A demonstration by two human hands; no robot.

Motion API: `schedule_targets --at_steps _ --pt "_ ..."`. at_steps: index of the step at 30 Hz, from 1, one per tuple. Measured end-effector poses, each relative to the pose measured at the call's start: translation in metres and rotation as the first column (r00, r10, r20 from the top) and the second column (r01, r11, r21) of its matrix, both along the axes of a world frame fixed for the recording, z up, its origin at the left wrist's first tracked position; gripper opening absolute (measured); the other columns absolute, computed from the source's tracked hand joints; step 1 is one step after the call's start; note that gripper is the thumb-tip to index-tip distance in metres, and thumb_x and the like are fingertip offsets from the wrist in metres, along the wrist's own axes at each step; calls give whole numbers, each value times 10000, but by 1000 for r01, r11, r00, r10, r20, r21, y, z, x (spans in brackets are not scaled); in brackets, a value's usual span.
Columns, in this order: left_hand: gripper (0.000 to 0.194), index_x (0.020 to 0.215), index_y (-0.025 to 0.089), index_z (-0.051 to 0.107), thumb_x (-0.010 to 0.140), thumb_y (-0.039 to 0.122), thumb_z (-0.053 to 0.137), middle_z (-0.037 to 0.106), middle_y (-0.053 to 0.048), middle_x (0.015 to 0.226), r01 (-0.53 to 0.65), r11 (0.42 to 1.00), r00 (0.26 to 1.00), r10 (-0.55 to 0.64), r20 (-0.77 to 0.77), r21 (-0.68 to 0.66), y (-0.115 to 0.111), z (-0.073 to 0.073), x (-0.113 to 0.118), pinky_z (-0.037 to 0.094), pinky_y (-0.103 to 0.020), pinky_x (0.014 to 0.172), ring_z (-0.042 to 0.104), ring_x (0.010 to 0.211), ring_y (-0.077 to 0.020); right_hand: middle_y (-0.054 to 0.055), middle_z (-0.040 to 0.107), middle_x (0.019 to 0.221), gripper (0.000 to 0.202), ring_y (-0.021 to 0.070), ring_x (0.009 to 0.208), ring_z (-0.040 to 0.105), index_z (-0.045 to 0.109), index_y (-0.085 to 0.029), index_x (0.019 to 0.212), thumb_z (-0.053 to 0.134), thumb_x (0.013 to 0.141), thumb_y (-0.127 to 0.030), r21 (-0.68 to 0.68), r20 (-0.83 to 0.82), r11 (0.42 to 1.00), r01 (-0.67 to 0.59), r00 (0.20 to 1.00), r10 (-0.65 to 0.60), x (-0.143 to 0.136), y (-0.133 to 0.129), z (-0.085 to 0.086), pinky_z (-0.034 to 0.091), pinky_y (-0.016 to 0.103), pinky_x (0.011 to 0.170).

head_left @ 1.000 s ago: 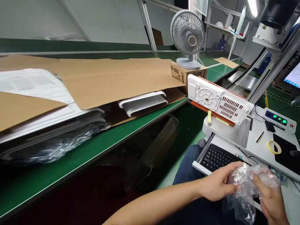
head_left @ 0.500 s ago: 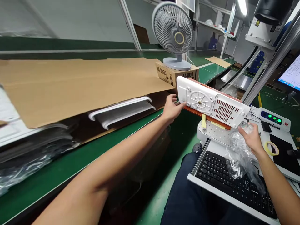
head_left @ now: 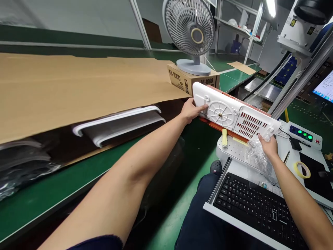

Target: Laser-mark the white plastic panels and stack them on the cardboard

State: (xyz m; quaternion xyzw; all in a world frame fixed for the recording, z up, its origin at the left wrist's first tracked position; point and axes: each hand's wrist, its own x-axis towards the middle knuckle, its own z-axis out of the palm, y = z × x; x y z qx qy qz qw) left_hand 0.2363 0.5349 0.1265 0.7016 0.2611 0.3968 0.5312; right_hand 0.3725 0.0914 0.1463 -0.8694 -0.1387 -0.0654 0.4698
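A long white plastic panel [head_left: 221,114] with a round ribbed pattern and rows of slots stands tilted against an orange-red fixture [head_left: 213,125]. My left hand [head_left: 191,110] grips its left end, thumb on the face. At the lower right end my right hand [head_left: 268,146] closes on the panel's edge, with a crumpled clear plastic bag [head_left: 257,156] hanging at its fingers. Below the panel is a perforated metal plate [head_left: 234,147] with a yellow piece [head_left: 224,138] on it.
A black keyboard [head_left: 255,205] lies on a pulled-out tray. To the left, a cardboard box [head_left: 91,86] holds white curved panels [head_left: 119,126]. A fan [head_left: 194,34] stands on a carton [head_left: 179,78]. Yellow tape [head_left: 302,169] and a control box [head_left: 301,133] are at right.
My right hand has moved left and closed on the panel's end, bringing the plastic bag along. My left thumb now lies over the panel's face. The view has shifted slightly.
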Motion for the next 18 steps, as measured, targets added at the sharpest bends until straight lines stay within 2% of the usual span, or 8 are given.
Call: schedule_targets --at_steps 4,9,18 --pt "770 1347 112 652 748 487 960 749 -192 1361 -9 1000 1000 9 5 6 -2 -3 1 557 -475 1074 710 1196 -342 143 805 1138 521 411 1093 752 732 -202 1037 837 760 -631 53 -1 998 23 1000 -23 1 6 -3 597 513 975" --pt "757 1401 112 625 804 481 910 718 -200 1408 -20 1000 1000 20 2 21 -6 -4 2 524 -469 1107 684 1235 -338 115 818 1146 494 369 1084 770 772 -192 1105 828 780 -560 121 -11 992 -22 1000 24 -2 9 1 604 469 998" --pt "730 1420 120 620 831 463 882 718 -198 1422 -61 997 997 63 -52 40 -13 0 1 523 -470 1090 676 1239 -352 118 817 1157 482 370 1105 764 783 -189 1114 828 775 -528 145 -17 989 -39 999 41 3 8 3 592 471 1019"
